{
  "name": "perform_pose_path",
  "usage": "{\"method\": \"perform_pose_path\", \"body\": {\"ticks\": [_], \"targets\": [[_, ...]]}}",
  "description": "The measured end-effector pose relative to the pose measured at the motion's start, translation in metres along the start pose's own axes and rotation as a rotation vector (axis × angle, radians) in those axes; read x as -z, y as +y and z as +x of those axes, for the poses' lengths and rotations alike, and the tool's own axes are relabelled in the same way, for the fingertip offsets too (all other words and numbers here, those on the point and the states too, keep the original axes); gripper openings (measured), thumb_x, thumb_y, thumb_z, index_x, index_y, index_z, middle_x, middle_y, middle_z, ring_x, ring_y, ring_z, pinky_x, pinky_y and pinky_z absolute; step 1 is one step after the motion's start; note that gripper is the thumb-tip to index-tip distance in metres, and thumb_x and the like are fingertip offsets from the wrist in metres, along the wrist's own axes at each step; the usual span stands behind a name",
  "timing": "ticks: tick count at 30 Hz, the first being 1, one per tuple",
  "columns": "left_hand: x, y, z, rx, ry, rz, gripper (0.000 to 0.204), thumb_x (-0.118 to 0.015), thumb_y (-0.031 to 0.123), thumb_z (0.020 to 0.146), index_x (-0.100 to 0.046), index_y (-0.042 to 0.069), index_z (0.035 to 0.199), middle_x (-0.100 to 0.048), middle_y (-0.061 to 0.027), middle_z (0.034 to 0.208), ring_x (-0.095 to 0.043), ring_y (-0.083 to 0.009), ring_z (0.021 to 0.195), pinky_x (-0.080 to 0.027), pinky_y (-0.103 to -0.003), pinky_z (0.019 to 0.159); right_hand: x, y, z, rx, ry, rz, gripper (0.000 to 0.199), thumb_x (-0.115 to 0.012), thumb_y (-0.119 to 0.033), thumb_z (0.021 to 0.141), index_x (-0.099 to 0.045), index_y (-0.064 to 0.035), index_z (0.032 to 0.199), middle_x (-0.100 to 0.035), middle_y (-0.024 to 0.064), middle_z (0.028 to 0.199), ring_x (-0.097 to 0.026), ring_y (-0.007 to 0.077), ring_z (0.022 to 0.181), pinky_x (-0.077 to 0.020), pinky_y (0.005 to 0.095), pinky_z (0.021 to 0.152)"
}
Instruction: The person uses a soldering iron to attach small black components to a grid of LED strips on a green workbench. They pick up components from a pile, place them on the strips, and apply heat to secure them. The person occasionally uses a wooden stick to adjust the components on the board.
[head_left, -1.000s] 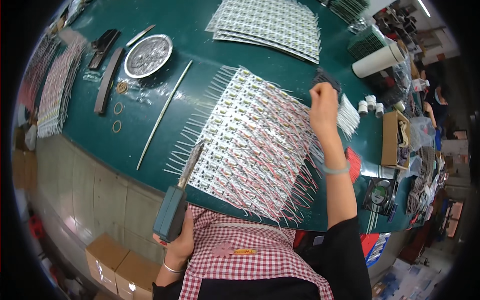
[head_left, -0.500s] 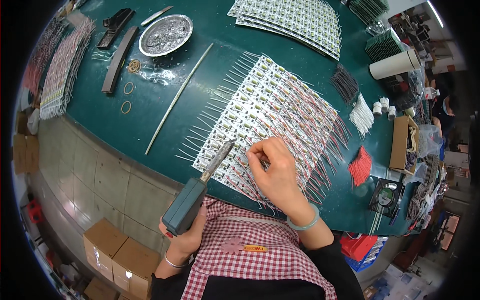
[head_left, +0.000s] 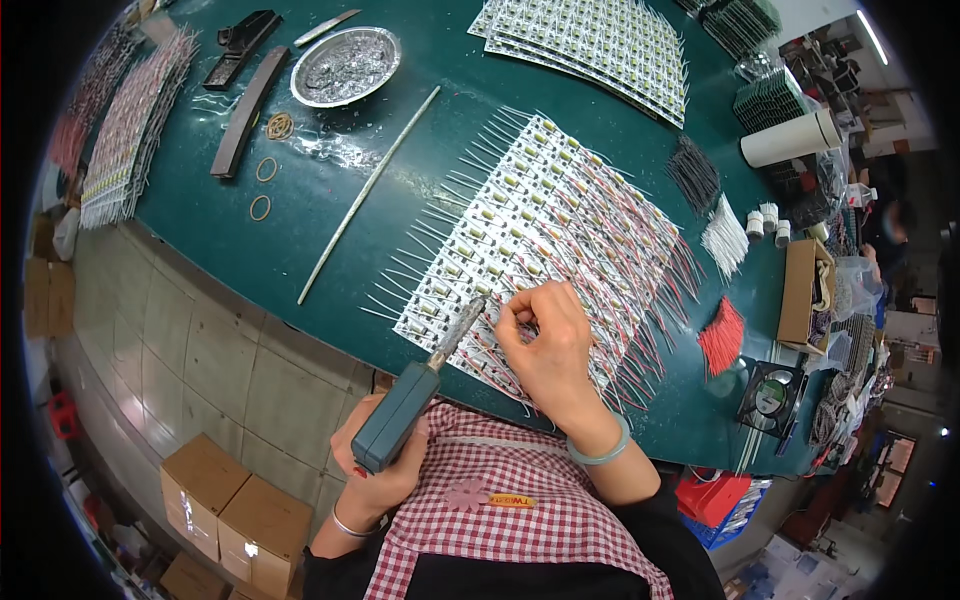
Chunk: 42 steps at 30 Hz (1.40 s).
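My left hand [head_left: 392, 482] grips the dark green body of a soldering iron [head_left: 398, 412], whose grey, crusted tip slants up over a panel of small white circuit boards [head_left: 480, 240]. Close to that tip, my right hand [head_left: 555, 350] hovers above the panel with thumb and forefinger pinched together. Whatever lies in the pinch is too small to make out. Rows of red and white wires [head_left: 630, 270] cover the panel's right part, and pale wires [head_left: 405, 270] stick out along its left edge.
Behind stand a metal bowl of solder scraps [head_left: 345, 68] and stacked board panels [head_left: 600, 50]. A thin rod [head_left: 370, 195] lies left of the panel. To the right are black wires [head_left: 693, 170], white wires [head_left: 725, 238], red wires [head_left: 721, 338] and a small fan [head_left: 770, 398].
The soldering iron has shifted slightly right and its tip sits a little nearer my right fingertips. My right hand stays pinched at almost the same place. The whole view has shifted slightly.
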<state>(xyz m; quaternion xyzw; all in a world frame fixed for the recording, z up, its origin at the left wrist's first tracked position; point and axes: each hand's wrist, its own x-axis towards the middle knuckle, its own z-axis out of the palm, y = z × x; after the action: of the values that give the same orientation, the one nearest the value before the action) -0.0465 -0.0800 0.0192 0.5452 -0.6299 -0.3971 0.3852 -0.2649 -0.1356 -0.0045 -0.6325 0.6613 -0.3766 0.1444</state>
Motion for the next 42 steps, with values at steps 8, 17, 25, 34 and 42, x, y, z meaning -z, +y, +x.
{"method": "perform_pose_path", "body": {"ticks": [8,17,25,34,42], "targets": [[0.002,-0.001,0.002,-0.055,-0.029,0.041,0.020,-0.075,-0.004,0.076,-0.068,-0.006,0.095,-0.069,-0.0149,0.092,-0.070,-0.0228,0.076,-0.054,-0.031,0.067,-0.003,-0.001,0.000,0.004,0.015,-0.013,0.018,-0.073,0.002,0.072,-0.057,-0.0054,0.076,-0.056,0.0074,0.073,-0.053,0.0254,0.069,-0.0430,0.0379,0.063],[0.005,-0.024,-0.021,0.095,0.030,0.128,0.022,-0.076,0.004,0.083,-0.069,-0.006,0.102,-0.069,-0.0114,0.090,-0.066,-0.0172,0.075,-0.052,-0.029,0.066,0.041,-0.002,0.011,-0.082,0.061,0.146,0.010,-0.072,0.001,0.078,-0.063,-0.0021,0.082,-0.060,0.0103,0.078,-0.059,0.0248,0.073,-0.0484,0.0356,0.067],[-0.004,-0.041,-0.021,0.199,0.226,-0.142,0.026,-0.073,0.000,0.087,-0.066,-0.005,0.111,-0.061,-0.0008,0.073,-0.052,-0.0067,0.059,-0.041,-0.024,0.054,0.123,0.134,0.067,-0.190,0.360,-0.218,0.006,-0.071,-0.006,0.083,-0.066,-0.0026,0.083,-0.063,0.0113,0.081,-0.061,0.0264,0.075,-0.0485,0.0376,0.068],[-0.001,-0.010,-0.016,0.358,0.152,-0.122,0.021,-0.073,0.004,0.089,-0.067,-0.008,0.105,-0.070,-0.0113,0.094,-0.066,-0.0161,0.078,-0.053,-0.031,0.066,0.141,0.178,0.093,0.013,0.449,-0.422,0.004,-0.073,-0.009,0.082,-0.070,-0.0057,0.083,-0.063,0.0112,0.089,-0.058,0.0314,0.089,-0.0465,0.0413,0.081],[-0.011,-0.018,-0.010,0.228,0.155,-0.153,0.026,-0.074,0.002,0.088,-0.066,-0.009,0.110,-0.069,-0.0109,0.095,-0.065,-0.0149,0.079,-0.052,-0.028,0.066,0.167,0.197,0.036,-0.276,0.377,-0.449,0.007,-0.074,-0.008,0.080,-0.069,-0.0049,0.083,-0.063,0.0114,0.090,-0.058,0.0299,0.089,-0.0472,0.0408,0.080]]}}
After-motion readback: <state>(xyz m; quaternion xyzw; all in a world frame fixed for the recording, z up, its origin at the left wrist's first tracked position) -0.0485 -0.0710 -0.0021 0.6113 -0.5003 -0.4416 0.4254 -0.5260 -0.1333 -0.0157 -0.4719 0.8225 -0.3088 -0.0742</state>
